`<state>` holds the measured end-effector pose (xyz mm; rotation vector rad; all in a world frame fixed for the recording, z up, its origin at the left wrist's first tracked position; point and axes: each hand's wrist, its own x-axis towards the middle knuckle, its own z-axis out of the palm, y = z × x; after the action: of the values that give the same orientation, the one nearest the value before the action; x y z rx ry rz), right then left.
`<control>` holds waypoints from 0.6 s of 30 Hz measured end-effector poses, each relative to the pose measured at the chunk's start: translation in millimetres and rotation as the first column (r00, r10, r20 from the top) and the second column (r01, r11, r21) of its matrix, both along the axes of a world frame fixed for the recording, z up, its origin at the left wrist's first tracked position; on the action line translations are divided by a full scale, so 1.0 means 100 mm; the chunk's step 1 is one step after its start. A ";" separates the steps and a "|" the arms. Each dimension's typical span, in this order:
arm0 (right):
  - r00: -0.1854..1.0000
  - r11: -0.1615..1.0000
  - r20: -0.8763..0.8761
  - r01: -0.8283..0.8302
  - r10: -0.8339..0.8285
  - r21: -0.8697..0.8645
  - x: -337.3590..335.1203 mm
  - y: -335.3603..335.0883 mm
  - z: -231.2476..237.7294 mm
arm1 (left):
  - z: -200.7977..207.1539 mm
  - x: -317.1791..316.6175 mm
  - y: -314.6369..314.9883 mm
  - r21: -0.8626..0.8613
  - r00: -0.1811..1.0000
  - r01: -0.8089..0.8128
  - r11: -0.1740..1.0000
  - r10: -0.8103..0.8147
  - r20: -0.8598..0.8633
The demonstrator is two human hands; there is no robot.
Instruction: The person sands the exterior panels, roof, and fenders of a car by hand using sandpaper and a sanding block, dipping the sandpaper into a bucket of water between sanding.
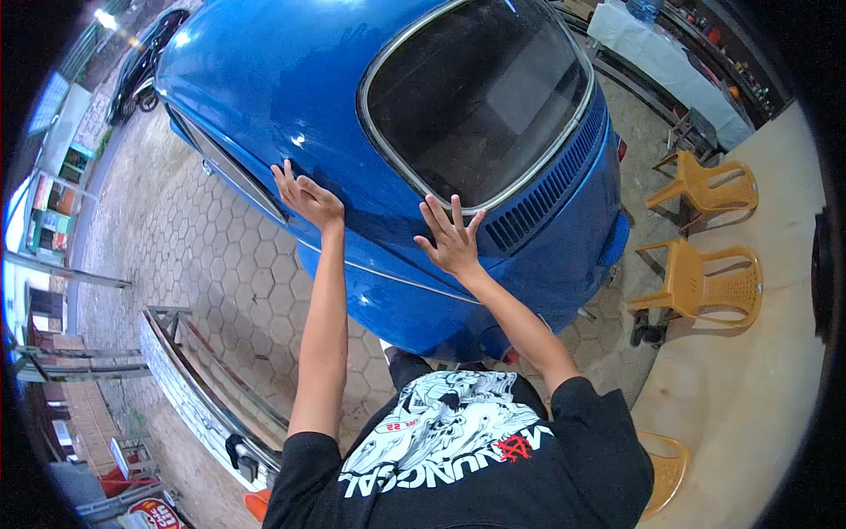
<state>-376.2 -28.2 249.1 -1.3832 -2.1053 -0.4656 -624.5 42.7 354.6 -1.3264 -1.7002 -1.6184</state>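
A shiny blue car body (pixel 291 79) with a dark rear window (pixel 480 88) and a row of vent slots (pixel 551 181) fills the upper middle. My left hand (pixel 304 196) lies flat on the blue panel left of the window, fingers spread. My right hand (pixel 452 238) presses flat on the panel just below the window's chrome rim, fingers apart. Neither hand holds anything. Both forearms reach up from my black printed shirt (pixel 458 450) at the lower edge.
Two yellow plastic chairs (pixel 705 229) stand right of the car against a pale wall (pixel 767 353). A metal frame (pixel 203 388) lies on the hexagonal paving (pixel 203 256) at lower left. A covered table (pixel 661 62) stands at top right, a parked motorbike (pixel 141 70) at top left.
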 end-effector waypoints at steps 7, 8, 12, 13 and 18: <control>0.943 0.963 -0.206 -0.270 0.260 -0.020 -0.68 0.58 1.11 | -0.02 -0.03 -0.10 -0.030 1.000 -0.019 0.999 0.019 0.010; 0.944 0.967 -0.212 -0.252 0.253 0.029 -0.82 0.78 1.29 | 0.00 0.01 -0.07 -0.030 1.000 -0.012 0.999 0.013 0.012; 0.942 0.975 -0.264 -0.173 0.205 0.139 -1.06 1.21 1.50 | 0.01 0.14 0.04 -0.021 0.999 0.006 1.000 -0.005 0.048; 0.917 0.965 -0.307 -0.223 0.256 0.139 -1.05 1.18 1.45 | 0.00 0.11 0.04 -0.034 0.999 0.007 0.999 -0.005 0.051; 0.979 0.991 -0.170 -0.101 0.115 0.089 -0.54 0.47 0.67 | 0.05 -0.03 -0.04 0.002 0.999 -0.042 0.999 0.042 -0.016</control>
<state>-430.1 19.2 315.8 -1.2122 -1.9859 -0.3663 -627.2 38.6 359.3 -1.2911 -1.7051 -1.5819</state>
